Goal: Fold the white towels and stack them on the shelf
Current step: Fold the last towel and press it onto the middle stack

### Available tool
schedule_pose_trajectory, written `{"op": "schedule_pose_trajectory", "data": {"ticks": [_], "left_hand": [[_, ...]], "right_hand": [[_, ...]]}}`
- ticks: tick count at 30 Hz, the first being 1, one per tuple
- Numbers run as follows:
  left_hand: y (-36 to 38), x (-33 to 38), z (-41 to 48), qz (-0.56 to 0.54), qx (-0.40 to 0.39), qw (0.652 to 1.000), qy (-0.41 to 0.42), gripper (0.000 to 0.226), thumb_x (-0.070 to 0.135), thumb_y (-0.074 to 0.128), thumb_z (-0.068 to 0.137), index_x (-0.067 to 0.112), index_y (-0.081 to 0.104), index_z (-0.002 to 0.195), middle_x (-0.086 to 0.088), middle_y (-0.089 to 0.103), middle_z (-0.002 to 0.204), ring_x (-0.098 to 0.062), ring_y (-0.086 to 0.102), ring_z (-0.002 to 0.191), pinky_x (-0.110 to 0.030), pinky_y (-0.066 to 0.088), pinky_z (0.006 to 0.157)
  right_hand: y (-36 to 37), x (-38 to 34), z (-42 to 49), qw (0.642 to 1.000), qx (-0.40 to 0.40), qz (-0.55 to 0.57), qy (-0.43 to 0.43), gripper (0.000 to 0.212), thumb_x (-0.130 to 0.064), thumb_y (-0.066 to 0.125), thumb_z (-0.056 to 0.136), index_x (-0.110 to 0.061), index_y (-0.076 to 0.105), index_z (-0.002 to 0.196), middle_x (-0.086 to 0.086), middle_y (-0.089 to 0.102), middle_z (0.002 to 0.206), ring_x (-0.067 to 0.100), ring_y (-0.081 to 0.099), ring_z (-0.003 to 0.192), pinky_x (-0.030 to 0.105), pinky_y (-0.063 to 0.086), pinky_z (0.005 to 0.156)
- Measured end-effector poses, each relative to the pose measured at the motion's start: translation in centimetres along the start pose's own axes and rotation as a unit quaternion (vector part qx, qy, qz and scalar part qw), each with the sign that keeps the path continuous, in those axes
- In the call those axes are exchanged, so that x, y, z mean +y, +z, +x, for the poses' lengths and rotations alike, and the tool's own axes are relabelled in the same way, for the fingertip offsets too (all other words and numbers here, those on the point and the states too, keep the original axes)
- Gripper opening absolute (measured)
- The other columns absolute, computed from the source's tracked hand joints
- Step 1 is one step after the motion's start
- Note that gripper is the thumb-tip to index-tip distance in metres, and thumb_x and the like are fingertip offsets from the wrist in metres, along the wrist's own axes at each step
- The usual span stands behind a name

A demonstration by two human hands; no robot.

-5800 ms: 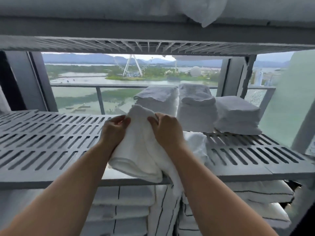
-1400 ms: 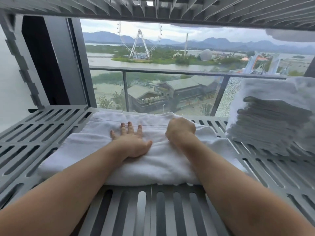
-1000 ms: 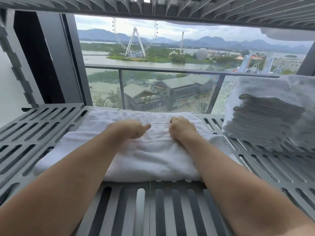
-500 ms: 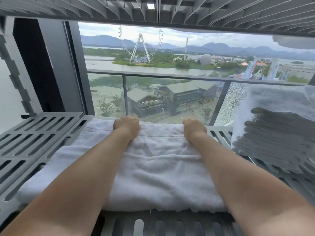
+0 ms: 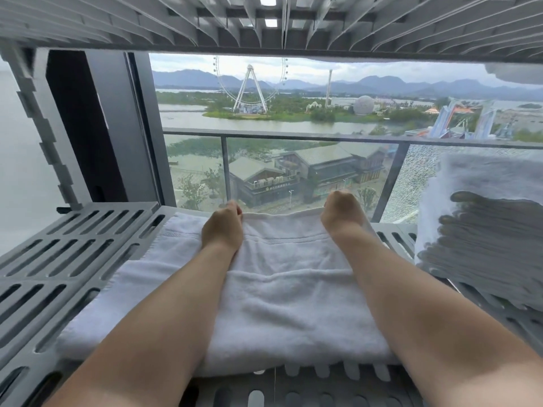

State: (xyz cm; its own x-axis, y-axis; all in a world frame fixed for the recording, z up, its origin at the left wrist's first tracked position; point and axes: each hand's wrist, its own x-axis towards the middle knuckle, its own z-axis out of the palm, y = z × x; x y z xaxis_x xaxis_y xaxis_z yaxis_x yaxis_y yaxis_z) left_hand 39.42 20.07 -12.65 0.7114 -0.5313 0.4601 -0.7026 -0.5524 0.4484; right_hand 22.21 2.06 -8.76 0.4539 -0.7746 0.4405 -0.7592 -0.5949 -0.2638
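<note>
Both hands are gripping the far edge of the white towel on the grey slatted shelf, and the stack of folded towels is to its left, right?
Wrong side: in the head view the stack of folded towels sits to the right of the white towel. The left hand and right hand do grip its far edge on the grey slatted shelf.

Big window [image 5: 338, 71] with dark frame [image 5: 117, 127], glass balcony railing [image 5: 293, 137] outside, then river [image 5: 264, 124], ferris wheel [image 5: 250, 83], low grey-roofed buildings [image 5: 308, 171], mountains [image 5: 382, 83] far back, flat overcast daylight.
</note>
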Motion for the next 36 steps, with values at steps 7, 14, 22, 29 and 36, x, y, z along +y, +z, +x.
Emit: {"op": "schedule_pose_trajectory", "data": {"ticks": [7, 14, 22, 29, 36], "left_hand": [[-0.5, 0.1, -0.6, 0.158, 0.003, 0.987, -0.033, 0.029, 0.002, 0.050, 0.088, 0.015, 0.065, 0.110, -0.010, 0.062, 0.114, -0.030, 0.053, 0.111, -0.041, 0.049, 0.090], [-1.3, 0.8, -0.3, 0.217, -0.077, 0.972, -0.034, 0.038, 0.038, 0.046, 0.101, 0.012, 0.067, 0.120, -0.010, 0.057, 0.128, -0.029, 0.053, 0.118, -0.039, 0.043, 0.093], [-4.6, 1.8, -4.8, 0.099, -0.104, 0.988, 0.054, 0.040, 0.038, 0.034, 0.103, 0.017, 0.060, 0.125, -0.008, 0.060, 0.128, -0.029, 0.057, 0.114, -0.041, 0.048, 0.091], [-8.9, 0.3, -9.7, 0.116, -0.212, 0.957, 0.159, 0.043, 0.051, 0.041, 0.100, 0.017, 0.062, 0.082, 0.000, 0.062, 0.090, -0.021, 0.057, 0.082, -0.037, 0.048, 0.072], [-13.0, -0.5, -11.9, 0.007, -0.229, 0.948, 0.220, 0.022, 0.041, 0.057, 0.098, 0.020, 0.053, 0.100, -0.001, 0.057, 0.094, -0.023, 0.054, 0.087, -0.035, 0.039, 0.072]], "right_hand": [[3.2, 1.7, -1.0, 0.999, 0.006, 0.032, 0.009, 0.026, 0.004, 0.045, 0.092, -0.003, 0.064, 0.108, 0.017, 0.061, 0.111, 0.031, 0.061, 0.094, 0.035, 0.052, 0.080], [1.9, 2.4, -1.6, 0.997, -0.063, 0.044, -0.004, 0.026, -0.010, 0.050, 0.094, -0.002, 0.070, 0.108, 0.020, 0.056, 0.118, 0.032, 0.062, 0.100, 0.035, 0.053, 0.089], [-0.4, -1.7, -7.4, 0.993, -0.082, 0.050, -0.071, 0.029, -0.020, 0.047, 0.094, -0.009, 0.072, 0.105, 0.016, 0.067, 0.110, 0.033, 0.060, 0.106, 0.035, 0.050, 0.089], [-3.1, -1.5, -13.1, 0.994, -0.031, 0.000, -0.107, 0.049, -0.044, 0.041, 0.101, -0.009, 0.072, 0.086, 0.015, 0.071, 0.094, 0.034, 0.065, 0.092, 0.037, 0.049, 0.076], [-6.8, 0.4, -18.0, 0.989, 0.040, -0.058, -0.129, 0.057, -0.046, 0.032, 0.103, -0.011, 0.072, 0.082, 0.016, 0.072, 0.089, 0.033, 0.067, 0.085, 0.036, 0.047, 0.076]]}}
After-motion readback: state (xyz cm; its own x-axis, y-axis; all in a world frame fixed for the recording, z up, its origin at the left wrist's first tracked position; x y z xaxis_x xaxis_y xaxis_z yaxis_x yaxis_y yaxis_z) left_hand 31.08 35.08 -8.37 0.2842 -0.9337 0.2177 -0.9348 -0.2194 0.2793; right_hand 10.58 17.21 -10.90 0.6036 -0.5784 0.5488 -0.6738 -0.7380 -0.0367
